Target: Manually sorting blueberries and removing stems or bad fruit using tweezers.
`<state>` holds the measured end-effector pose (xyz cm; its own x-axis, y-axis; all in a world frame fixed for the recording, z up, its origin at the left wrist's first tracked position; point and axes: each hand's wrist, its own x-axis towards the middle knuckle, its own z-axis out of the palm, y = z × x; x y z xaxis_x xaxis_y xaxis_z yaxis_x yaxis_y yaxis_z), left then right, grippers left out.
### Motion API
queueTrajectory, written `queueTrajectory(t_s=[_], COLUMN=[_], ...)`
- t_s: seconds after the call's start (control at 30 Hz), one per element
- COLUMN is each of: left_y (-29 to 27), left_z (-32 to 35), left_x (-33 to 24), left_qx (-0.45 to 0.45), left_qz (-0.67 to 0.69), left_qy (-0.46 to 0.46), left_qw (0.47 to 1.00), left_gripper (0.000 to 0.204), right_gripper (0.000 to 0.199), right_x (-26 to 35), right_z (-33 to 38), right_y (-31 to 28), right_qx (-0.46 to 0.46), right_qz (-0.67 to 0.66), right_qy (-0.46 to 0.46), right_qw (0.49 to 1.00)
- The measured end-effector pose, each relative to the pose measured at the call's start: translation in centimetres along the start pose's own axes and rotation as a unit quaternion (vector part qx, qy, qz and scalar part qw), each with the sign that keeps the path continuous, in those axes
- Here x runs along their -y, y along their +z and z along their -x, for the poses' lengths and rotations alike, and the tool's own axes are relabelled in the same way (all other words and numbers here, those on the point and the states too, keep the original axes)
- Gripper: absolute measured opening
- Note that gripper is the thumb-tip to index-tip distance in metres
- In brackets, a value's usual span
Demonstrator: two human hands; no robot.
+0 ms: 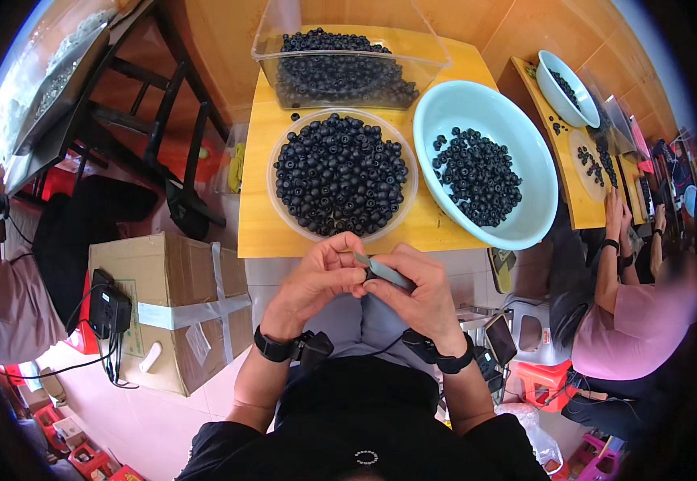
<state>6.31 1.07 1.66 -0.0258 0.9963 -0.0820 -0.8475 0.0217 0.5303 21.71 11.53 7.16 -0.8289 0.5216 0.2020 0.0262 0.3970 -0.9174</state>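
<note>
Hands meet at the table edge: your left hand (316,276) and right hand (412,293) pinch closed on one grey tool (384,272). Three containers ahead: clear tub (348,60) and round clear bowl (340,172) full of black caps, blue basin (484,160) only part-filled, so plenty's left.

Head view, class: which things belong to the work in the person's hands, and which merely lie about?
In use:
left hand
right hand
grey tool, held by both
clear round bowl of small black parts
pale blue basin
clear tub

Lying about:
taped cardboard box
black adapter
red stool
</note>
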Motion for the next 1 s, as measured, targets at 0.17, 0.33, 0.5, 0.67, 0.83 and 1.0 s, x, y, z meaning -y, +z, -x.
queueTrajectory(t_s=[0.17, 0.33, 0.5, 0.67, 0.83, 1.0], left_y=[1.3, 4.6, 12.0, 11.9, 13.1, 13.5], left_z=[0.5, 1.4, 3.6, 4.2, 3.9, 4.0], left_x=[-1.8, -6.5, -10.8, -14.1, -15.2, -17.3], left_qx=[-0.078, 0.012, 0.105, 0.194, 0.188, 0.171], left_qz=[-0.121, -0.174, -0.176, -0.294, -0.323, -0.352], left_qy=[0.039, 0.194, 0.31, 0.339, 0.358, 0.353], left_qw=[0.989, 0.965, 0.928, 0.872, 0.856, 0.85], left_gripper=[0.023, 0.043, 0.134, 0.132, 0.127, 0.122], right_gripper=[0.025, 0.028, 0.022, 0.018, 0.015, 0.014], right_x=[1.2, 1.1, -0.8, -2.1, -1.8, -1.1], right_z=[-0.1, -2.3, -1.3, -1.4, -0.4, -0.2], right_y=[-2.9, -7.9, -7.0, -5.2, -3.4, -2.6], right_qx=[-0.125, -0.33, -0.23, -0.152, -0.15, -0.109], right_qz=[0.09, 0.182, 0.231, 0.258, 0.21, 0.199], right_qy=[0.05, 0.034, -0.01, -0.032, -0.02, 0.071], right_qw=[0.987, 0.925, 0.945, 0.954, 0.966, 0.971])
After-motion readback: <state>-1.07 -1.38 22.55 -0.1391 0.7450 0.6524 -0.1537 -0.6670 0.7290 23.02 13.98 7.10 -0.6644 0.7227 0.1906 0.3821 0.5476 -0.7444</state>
